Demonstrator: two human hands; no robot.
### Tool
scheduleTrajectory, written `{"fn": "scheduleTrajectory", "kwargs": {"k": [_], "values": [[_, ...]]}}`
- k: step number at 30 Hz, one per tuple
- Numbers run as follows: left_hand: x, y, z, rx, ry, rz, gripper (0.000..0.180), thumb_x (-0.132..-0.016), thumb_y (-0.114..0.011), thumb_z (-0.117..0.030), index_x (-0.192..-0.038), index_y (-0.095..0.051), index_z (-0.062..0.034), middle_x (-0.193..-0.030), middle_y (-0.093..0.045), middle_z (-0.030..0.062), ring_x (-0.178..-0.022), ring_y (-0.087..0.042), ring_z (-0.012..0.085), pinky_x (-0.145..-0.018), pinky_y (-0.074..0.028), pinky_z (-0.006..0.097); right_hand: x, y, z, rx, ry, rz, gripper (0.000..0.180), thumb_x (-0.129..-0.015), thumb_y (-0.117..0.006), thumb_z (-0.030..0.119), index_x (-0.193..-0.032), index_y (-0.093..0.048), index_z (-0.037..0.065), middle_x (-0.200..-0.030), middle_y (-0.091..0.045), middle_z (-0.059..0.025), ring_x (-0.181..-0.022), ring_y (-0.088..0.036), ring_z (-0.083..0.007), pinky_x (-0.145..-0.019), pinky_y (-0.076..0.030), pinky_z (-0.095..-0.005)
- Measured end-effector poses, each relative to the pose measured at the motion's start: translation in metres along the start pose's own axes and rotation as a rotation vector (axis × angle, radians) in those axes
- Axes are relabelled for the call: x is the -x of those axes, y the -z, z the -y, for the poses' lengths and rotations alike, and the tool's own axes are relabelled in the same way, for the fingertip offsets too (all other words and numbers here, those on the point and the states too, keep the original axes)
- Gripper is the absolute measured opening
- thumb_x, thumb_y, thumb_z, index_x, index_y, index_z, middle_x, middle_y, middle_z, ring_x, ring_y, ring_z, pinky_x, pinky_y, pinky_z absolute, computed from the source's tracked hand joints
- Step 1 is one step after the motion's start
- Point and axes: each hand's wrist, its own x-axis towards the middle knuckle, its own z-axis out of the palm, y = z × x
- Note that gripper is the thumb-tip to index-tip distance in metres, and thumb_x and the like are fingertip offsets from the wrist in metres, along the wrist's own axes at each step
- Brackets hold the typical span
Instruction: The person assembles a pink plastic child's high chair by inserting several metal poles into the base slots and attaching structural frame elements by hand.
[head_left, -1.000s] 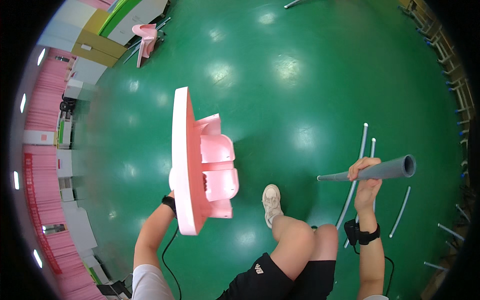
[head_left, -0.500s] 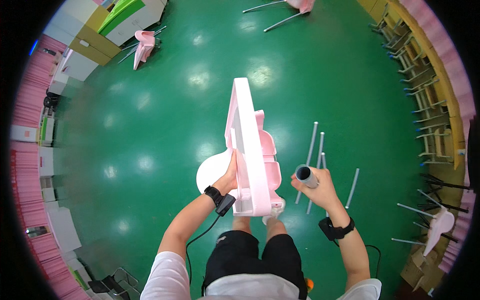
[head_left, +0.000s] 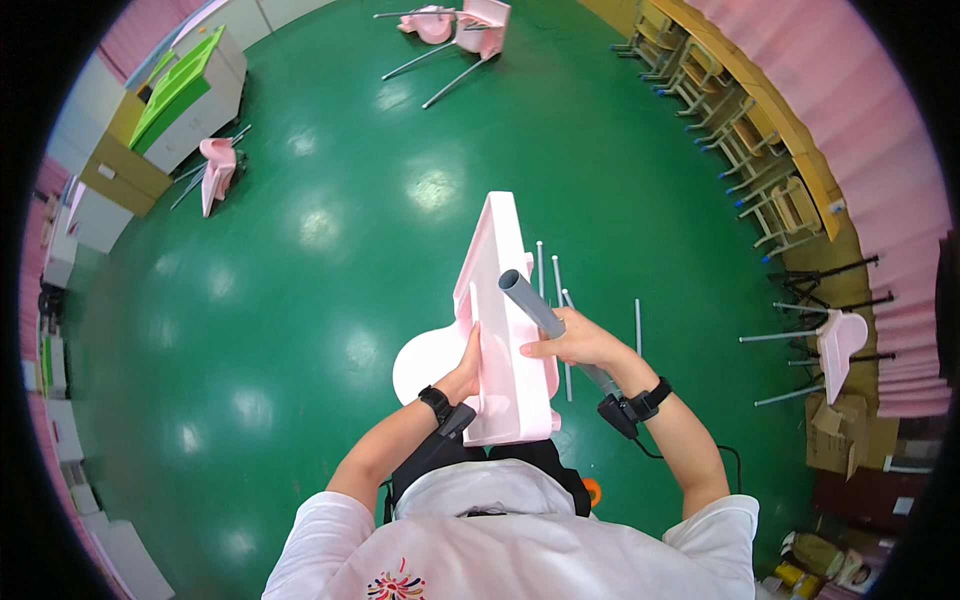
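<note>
In front of my body is a pink plastic high chair seat, turned on its side with its broad rim facing up. My left hand is closed on an inner edge of it, next to the rounded white-pink part. A thick grey tube, its hollow end pointing up and away from me, is gripped in my right hand. The tube slants across the seat's right side, and the thumb of that hand lies close to the rim. Whether tube and seat touch, I cannot tell.
Several thin grey tubes lie on the green floor beyond my right hand. Pink high chairs stand at far left, far ahead and right. Wooden chairs line the right wall, above a cardboard box.
My right hand has moved left and up to the seat's side, and the grey tube has tilted from end-on to slanting. My left hand keeps its hold. The view has shifted.
</note>
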Motion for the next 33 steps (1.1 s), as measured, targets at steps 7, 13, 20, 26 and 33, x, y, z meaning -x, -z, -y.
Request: {"fn": "scheduleTrajectory", "kwargs": {"k": [7,13,20,26,33], "values": [[0.000,0.073,-0.054,-0.707,-0.227,-0.294,0.077,-0.094,-0.037,-0.062,-0.141,-0.035,-0.0004,-0.138,-0.041,0.0188,-0.130,-0.038,0.0300,-0.110,-0.028,0.043,-0.002,-0.055,-0.042,0.125,0.040,0.049,0.034,-0.075,-0.082,0.026,-0.088,-0.060,0.003,-0.077,-0.057,-0.0018,-0.074,-0.055,-0.0123,-0.064,-0.045,-0.0298],[0.003,-0.033,-0.179,-0.749,-0.615,-0.237,0.072,-0.090,-0.049,-0.060,-0.134,-0.040,-0.0041,-0.135,-0.042,0.0162,-0.133,-0.034,0.0255,-0.111,-0.025,0.036,0.004,-0.069,-0.076,0.409,0.135,0.007,0.044,-0.070,-0.078,0.030,-0.096,-0.062,-0.001,-0.083,-0.066,-0.0179,-0.078,-0.065,-0.0290,-0.070,-0.050,-0.0383],[-0.040,-0.050,-0.175,-0.689,-0.524,0.086,0.059,-0.090,-0.040,-0.058,-0.100,-0.061,-0.0038,-0.111,-0.063,0.0173,-0.107,-0.059,0.0233,-0.099,-0.040,0.036,0.029,-0.062,-0.070,0.392,0.128,0.005,0.046,-0.071,-0.078,0.029,-0.096,-0.060,-0.004,-0.083,-0.065,-0.0192,-0.078,-0.064,-0.0295,-0.068,-0.049,-0.0394],[-0.044,-0.068,-0.204,-0.622,-0.534,0.210,0.058,-0.093,-0.022,-0.054,-0.056,-0.034,-0.0115,-0.055,-0.029,0.0008,-0.055,-0.031,0.0175,-0.055,-0.029,0.034,0.041,-0.069,-0.053,0.228,0.229,0.015,0.035,-0.076,-0.075,0.027,-0.086,-0.055,0.000,-0.071,-0.059,-0.0121,-0.067,-0.058,-0.0235,-0.062,-0.045,-0.0370],[-0.030,-0.105,-0.193,-0.843,-0.663,0.429,0.046,-0.087,-0.039,-0.038,-0.054,-0.038,-0.0050,-0.052,-0.033,0.0033,-0.053,-0.033,0.0153,-0.052,-0.026,0.032,0.074,-0.029,-0.073,0.154,0.181,-0.288,0.031,-0.083,-0.072,0.034,-0.083,-0.064,0.004,-0.072,-0.064,-0.0061,-0.067,-0.059,-0.0131,-0.060,-0.046,-0.0347]]}}
